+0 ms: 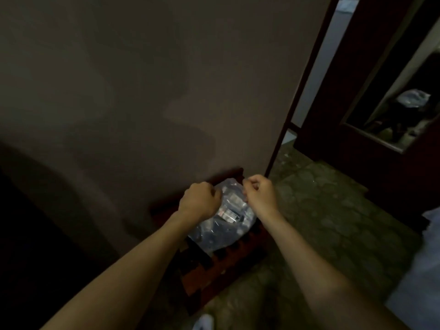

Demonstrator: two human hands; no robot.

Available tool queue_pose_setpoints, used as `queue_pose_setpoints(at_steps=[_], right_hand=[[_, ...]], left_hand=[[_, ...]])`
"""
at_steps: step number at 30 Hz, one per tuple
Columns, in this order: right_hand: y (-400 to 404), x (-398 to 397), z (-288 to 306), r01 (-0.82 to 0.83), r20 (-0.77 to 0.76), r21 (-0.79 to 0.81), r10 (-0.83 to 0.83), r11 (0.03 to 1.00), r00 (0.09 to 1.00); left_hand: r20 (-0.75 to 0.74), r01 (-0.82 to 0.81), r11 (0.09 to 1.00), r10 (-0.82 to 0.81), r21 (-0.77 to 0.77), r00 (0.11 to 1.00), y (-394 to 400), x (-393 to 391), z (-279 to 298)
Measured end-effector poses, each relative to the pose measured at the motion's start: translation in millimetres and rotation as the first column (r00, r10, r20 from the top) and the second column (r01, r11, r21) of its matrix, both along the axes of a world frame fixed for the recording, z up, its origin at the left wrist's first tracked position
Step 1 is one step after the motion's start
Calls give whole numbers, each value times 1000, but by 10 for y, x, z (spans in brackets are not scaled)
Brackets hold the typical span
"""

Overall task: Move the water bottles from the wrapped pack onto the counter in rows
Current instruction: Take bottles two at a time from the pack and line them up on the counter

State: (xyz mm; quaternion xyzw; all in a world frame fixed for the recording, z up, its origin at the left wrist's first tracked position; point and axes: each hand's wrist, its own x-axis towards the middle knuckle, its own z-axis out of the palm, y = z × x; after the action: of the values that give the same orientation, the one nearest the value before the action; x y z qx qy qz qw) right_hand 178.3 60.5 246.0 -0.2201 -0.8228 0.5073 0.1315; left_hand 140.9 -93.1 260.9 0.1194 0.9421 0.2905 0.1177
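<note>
Pack (226, 215) of wrapped bottles sits on a reddish crate-like stand (214, 265) against the wall (119, 91), film apparently intact. Left hand (200, 201) and right hand (258, 192) each pinch the wrap at its top edges, fingers curled, probably to tear it open. No counter visible.

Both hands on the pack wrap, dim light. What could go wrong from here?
1. Left hand and right hand grip the plastic wrap at the top; a sudden tear may spill bottles from the wrapped pack.
2. The pack sits on a dark red slatted stand near its edge; pulling may tip it to the floor.
</note>
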Motion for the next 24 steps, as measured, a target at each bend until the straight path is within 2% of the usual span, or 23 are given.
queue_pose_setpoints(at_steps=[6,11,14,19,22,24], right_hand=[[515,-256,-705,-81,282,-70,98,994,954],[833,-740,-1278,-168,470,-121,206,978,858],[928,-1039,-1600,-247,593,-137,279,959,756],[976,-1502,-2088,-396,715,-175,393,901,578],[921,-1634,-2384,-506,775,-217,462,835,431],[920,-1682,-2636,-566,781,-244,505,788,367]], left_hand=[[147,37,999,-38,14,988,498,-339,-715],[307,-10,1000,8,6,952,842,-853,-1377],[417,-23,1000,19,5,909,1036,-1102,-1672],[566,-66,996,24,53,824,1243,-1341,-2053],[630,-71,997,38,28,776,1289,-1378,-2311],[649,-109,994,79,5,757,1316,-1407,-2539]])
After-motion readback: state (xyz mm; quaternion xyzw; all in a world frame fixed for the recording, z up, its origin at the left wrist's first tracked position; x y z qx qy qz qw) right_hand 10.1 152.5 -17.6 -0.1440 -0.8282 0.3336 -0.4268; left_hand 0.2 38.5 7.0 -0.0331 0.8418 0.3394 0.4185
